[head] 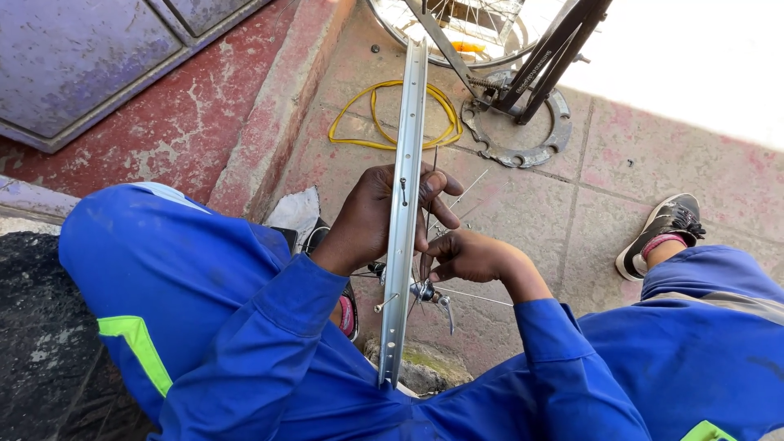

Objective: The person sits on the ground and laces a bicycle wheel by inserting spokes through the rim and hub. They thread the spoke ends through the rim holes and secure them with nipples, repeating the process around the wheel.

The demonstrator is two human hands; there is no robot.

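Rim: a bare silver bicycle wheel rim (406,196) stands on edge between the knees, seen edge-on, its lower end near a mossy stone (420,367) on the paved floor (572,204), which judging by the pose keeps both sides within reach.
Left hand: the left hand (371,216) wraps the rim from the left, fingers curled over its edge, apparently to hold it upright and steady.
Right hand: the right hand (465,255) is pinched on a thin spoke (430,192) just right of the rim, beside the hub (425,291).
Loose spokes: several spokes (469,189) lie on the floor behind the hands, close enough to pick up.
Background: a yellow cable (384,118) is coiled near a kerb (278,114); an upturned bicycle frame (539,57) stands at the far edge.
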